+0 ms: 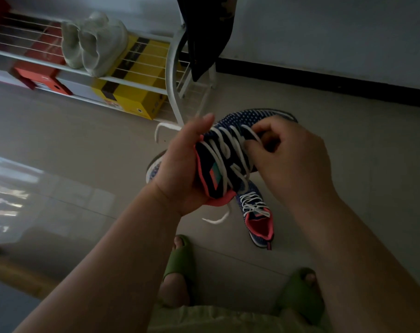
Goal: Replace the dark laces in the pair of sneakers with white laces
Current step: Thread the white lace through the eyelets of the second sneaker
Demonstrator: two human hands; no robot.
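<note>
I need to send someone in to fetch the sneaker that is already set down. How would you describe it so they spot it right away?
Start at the white wire shoe rack by the wall, then look at the tiled floor in front of it. The sneaker on the floor lies just ahead of the green slippers, white-laced, with a coral-pink lining. Its twin, the held sneaker, is up in both hands.

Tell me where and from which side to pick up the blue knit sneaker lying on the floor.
Grip the blue knit sneaker on the floor at its pink-lined collar, coming from above on the near side. The opening faces up and toward the person, its rim is bare of the white laces, and both hands are occupied with the held sneaker just above its toe.
</note>
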